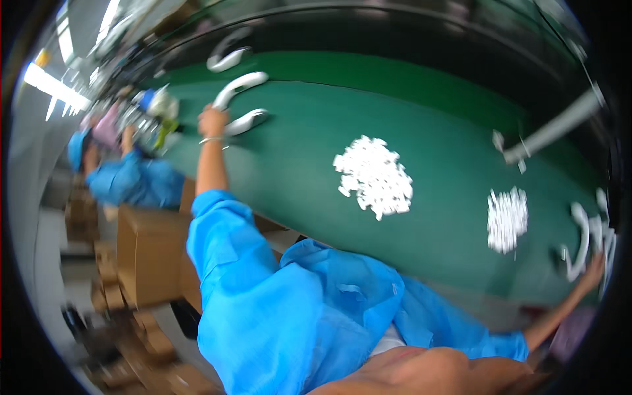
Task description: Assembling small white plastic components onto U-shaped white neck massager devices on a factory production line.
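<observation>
My left hand (pixel 214 122) is stretched out over a green work surface. Its fingers are closed around the near end of a white curved plastic part (pixel 238 87), shaped like a handle. A second white curved part (pixel 249 122) lies right beside that hand, and another (pixel 228 60) rests farther back. At the far right, my right hand (pixel 594 268) reaches in among several white curved parts (pixel 579 240) and touches them. Blur and the picture's rim hide its fingers, so its grip is unclear.
A heap of small white pieces (pixel 375 176) lies mid-surface, with a smaller pile (pixel 507 220) to its right. A grey bar (pixel 556 125) juts in at the right. A co-worker in blue (pixel 135 178) stands at the left near cardboard boxes (pixel 151 253).
</observation>
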`<state>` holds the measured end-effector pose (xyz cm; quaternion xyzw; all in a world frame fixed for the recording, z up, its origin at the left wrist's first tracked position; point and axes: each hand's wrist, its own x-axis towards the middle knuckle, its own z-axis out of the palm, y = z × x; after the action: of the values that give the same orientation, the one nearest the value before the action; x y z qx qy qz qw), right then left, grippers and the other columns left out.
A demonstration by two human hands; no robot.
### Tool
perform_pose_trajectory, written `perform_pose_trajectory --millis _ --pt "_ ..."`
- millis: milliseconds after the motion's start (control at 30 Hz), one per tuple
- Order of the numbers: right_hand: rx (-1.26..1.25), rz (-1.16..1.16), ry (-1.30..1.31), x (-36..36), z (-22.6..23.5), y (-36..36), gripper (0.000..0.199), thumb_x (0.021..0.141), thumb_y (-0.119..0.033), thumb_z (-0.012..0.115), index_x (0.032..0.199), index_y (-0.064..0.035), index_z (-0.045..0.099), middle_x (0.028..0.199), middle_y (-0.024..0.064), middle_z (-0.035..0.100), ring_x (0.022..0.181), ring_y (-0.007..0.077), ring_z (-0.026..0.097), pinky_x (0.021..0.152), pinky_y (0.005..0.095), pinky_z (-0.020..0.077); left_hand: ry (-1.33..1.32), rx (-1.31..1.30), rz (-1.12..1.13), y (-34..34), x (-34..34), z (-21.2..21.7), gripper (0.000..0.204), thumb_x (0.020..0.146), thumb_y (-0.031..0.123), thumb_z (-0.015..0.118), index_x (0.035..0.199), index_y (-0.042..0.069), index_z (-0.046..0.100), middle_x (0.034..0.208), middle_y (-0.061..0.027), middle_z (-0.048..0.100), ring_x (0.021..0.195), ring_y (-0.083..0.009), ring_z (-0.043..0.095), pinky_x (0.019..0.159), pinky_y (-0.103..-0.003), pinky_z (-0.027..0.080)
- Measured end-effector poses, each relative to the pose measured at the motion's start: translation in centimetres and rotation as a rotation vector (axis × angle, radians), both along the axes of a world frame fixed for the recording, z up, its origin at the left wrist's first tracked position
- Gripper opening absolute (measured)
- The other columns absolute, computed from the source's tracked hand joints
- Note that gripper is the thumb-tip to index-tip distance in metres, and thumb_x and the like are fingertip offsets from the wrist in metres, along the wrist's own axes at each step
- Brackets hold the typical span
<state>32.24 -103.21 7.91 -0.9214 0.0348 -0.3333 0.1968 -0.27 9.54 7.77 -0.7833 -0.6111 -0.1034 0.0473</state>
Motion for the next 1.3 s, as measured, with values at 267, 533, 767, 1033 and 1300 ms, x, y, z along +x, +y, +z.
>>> perform_pose_trajectory --millis 267,533,767,1033,1300 --pt "0.163 0.626 0.420 -16.0 3.8 45.8 0.027 0.085 -0.011 0.061 0.111 -0.0042 0.062 0.085 0.0071 0.064 0.064 0.0165 0.056 0.058 0.0268 0.0443 0.058 -0.072 -0.262 13.8 -4.6 -5.6 0.030 0.078 0.023 0.064 0.103 0.006 0.061 0.102 -0.0161 0.065 0.095 -0.0359 0.063 0.080 -0.045 0.050" --pt "-0.667 0.349 0.574 -14.5 -3.6 47.0 0.041 0.080 -0.006 0.060 0.121 -0.0030 0.055 0.121 0.0181 0.055 0.111 0.0351 0.052 0.093 0.0406 0.0427 0.176 -0.179 -0.357 22.1 -5.7 -2.8 0.032 0.078 0.015 0.051 0.106 0.004 0.062 0.113 -0.0196 0.061 0.105 -0.0365 0.058 0.086 -0.044 0.048" --pt "-0.633 0.370 0.393 -14.3 -5.6 48.7 0.017 0.078 -0.004 0.050 0.090 -0.0006 0.060 0.082 0.0170 0.059 0.078 0.0350 0.057 0.069 0.0429 0.0456 -0.252 -0.126 -0.619 29.5 9.7 -3.1 0.054 0.085 0.039 0.053 0.118 -0.004 0.055 0.108 -0.0285 0.060 0.092 -0.0410 0.062 0.075 -0.044 0.050" --pt "-0.247 0.336 0.122 -14.9 -4.6 49.0 0.009 0.070 -0.001 0.065 0.077 -0.0015 0.060 0.077 0.0111 0.060 0.077 0.0272 0.059 0.070 0.0352 0.0477 -0.199 -0.257 -0.322 32.0 18.9 -8.2 0.042 0.085 0.032 0.052 0.104 -0.004 0.063 0.105 -0.0214 0.063 0.096 -0.0376 0.060 0.076 -0.046 0.051" --pt "0.561 0.243 0.235 -13.5 -5.7 45.7 0.017 0.079 -0.005 0.066 0.095 -0.0012 0.067 0.081 0.0015 0.062 0.072 0.0087 0.056 0.066 0.0253 0.0479 -1.000 -1.036 -0.464 28.4 12.7 -5.8 0.035 0.084 0.019 0.051 0.108 -0.006 0.055 0.099 -0.0192 0.058 0.083 -0.0290 0.060 0.065 -0.039 0.057"
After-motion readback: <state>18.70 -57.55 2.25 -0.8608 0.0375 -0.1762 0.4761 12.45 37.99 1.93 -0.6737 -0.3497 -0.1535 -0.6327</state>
